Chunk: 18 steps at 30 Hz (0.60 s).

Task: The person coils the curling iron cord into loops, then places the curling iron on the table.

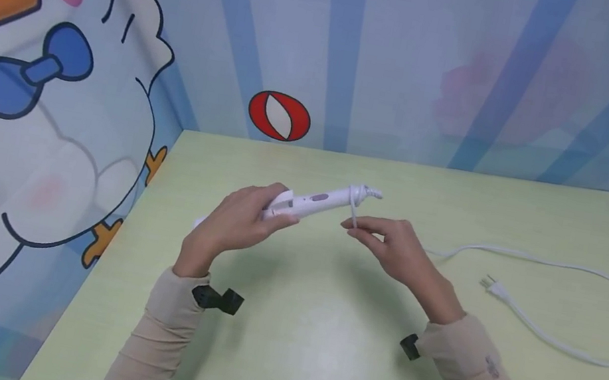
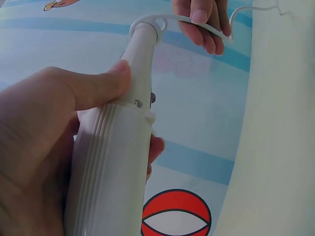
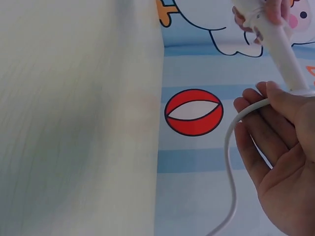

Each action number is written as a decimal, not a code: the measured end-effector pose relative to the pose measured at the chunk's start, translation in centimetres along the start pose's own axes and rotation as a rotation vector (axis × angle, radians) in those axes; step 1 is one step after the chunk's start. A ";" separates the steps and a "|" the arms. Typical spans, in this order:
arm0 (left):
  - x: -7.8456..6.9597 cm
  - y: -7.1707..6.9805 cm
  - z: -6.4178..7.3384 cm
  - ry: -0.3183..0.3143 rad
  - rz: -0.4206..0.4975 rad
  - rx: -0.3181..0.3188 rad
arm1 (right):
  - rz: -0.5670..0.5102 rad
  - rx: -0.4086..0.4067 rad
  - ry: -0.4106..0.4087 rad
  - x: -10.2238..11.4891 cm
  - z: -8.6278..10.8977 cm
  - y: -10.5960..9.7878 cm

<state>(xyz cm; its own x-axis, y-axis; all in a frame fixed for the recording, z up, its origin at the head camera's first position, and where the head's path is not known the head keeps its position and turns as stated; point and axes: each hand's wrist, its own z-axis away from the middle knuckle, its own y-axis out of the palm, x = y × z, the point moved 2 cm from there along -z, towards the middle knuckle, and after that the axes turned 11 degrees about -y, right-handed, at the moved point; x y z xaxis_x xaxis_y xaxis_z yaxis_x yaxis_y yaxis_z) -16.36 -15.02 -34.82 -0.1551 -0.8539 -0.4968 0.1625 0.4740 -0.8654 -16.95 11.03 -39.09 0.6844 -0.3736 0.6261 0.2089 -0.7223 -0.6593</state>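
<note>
A white hair styling iron point(image 1: 333, 200) is held above the table, its cord end tilted up to the right. My left hand point(image 1: 239, 216) grips its body, fingers wrapped round behind and thumb along the side. The left wrist view shows the ribbed casing point(image 2: 108, 172) under that hand. A white power cord point(image 3: 230, 162) loops round the narrow end of the handle. Beside that end, my right hand point(image 1: 400, 251) pinches the cord between thumb and fingers. Its other fingers are loosely bent in the right wrist view. The iron's far end is mostly hidden by my left hand.
The cord runs off to the right across the pale green table point(image 1: 310, 367). Its plug point(image 1: 497, 289) lies on the tabletop right of my right hand. A printed wall point(image 1: 400, 64) stands behind the table, another at the left.
</note>
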 end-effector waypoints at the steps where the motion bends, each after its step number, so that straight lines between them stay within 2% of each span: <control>1: -0.1 0.0 0.0 0.001 0.004 0.006 | -0.006 0.000 -0.004 -0.2 0.0 0.0; 8: -0.4 -0.4 0.4 0.026 0.057 0.070 | -0.004 0.009 -0.043 -1.3 -0.2 -0.3; 10: -0.5 -0.5 0.5 0.039 0.067 0.089 | 0.001 0.024 -0.032 -1.5 -0.3 -0.6; 15: -0.7 -0.8 0.8 0.065 0.066 0.116 | -0.032 0.103 0.118 -1.9 -0.7 -1.3; 18: -0.9 -0.9 0.8 0.102 0.054 0.125 | -0.020 0.146 0.141 -2.0 -1.0 -1.8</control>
<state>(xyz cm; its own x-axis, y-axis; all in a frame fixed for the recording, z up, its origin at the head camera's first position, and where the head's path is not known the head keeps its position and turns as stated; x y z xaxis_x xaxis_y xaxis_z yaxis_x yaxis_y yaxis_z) -15.55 -14.85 -33.50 -0.2394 -0.7986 -0.5522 0.2928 0.4829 -0.8253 -19.38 12.43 -38.72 0.5765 -0.4458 0.6848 0.3273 -0.6420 -0.6934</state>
